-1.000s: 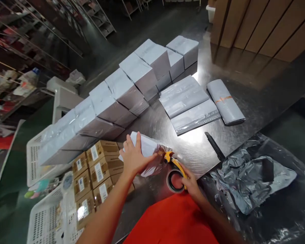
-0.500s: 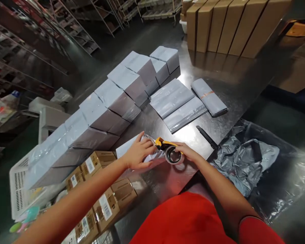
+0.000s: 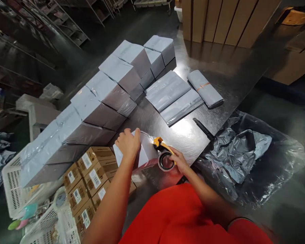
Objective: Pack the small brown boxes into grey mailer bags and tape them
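We note the left hand [image 3: 128, 143] clamping a parcel [image 3: 147, 150], the right hand [image 3: 179, 161] gripping a tape dispenser [image 3: 158, 143]; slack pressure could skid it toward the table's [image 3: 186, 145] near edge.

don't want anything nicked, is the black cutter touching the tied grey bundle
Apart: the head view shows metal tabletop between the black cutter and the tied grey bundle.

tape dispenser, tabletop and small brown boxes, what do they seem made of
Tape dispenser: hard plastic or painted metal, smooth yellow and black; the look leaves it open.
Tabletop: metal, likely brushed steel, by its swirl marks and bright glare.
Small brown boxes: probably cardboard, partly shiny, by their flat brown faces and crisp edges.
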Tool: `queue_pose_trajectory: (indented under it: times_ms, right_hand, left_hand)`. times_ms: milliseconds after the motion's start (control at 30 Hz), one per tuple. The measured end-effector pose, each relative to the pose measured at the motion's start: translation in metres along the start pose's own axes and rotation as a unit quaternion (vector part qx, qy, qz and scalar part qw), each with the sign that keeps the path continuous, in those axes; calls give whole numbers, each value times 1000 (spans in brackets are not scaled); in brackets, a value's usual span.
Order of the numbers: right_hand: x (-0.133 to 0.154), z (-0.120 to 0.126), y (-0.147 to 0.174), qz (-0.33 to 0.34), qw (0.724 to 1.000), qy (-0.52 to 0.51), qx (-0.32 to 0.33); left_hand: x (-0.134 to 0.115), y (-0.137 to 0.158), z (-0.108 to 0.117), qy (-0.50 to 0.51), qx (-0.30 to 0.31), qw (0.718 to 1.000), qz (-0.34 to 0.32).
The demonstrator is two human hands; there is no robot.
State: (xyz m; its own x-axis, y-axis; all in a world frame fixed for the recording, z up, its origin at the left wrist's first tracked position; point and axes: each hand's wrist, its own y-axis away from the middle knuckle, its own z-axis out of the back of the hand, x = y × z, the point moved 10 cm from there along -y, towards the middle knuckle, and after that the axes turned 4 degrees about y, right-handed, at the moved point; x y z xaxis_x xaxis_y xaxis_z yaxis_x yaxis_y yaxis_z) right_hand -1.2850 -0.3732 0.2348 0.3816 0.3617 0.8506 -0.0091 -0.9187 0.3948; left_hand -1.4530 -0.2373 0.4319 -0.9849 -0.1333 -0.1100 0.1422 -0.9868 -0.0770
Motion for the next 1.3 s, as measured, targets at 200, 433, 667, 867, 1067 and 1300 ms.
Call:
queue_pose_trajectory:
  times_ms: [200,433,667,867,1067,1300]
  right_hand:
    - [35,-3,-33,-14,993,27,111]
    - [34,-1,-40,-28,993,-8,112]
    - [14,59,41,-20,993,67,91]
    - [-40,71,111,-56,998,-9,20]
    - [-40,46,96,3,999,-21,39]
    - [-61,32,102,28,997,-64,25]
  left_hand:
    - [-33,44,10,44,101,889,-445]
    - [-50,92,-1,-30,152,712,-685]
    - [-58,69,-6,-35,110,805,-582]
    - [-61,57,-9,-45,106,847,-519]
    - [-54,77,17,-29,29,842,-539]
    - [35,227,-53,-192,233,666,-682]
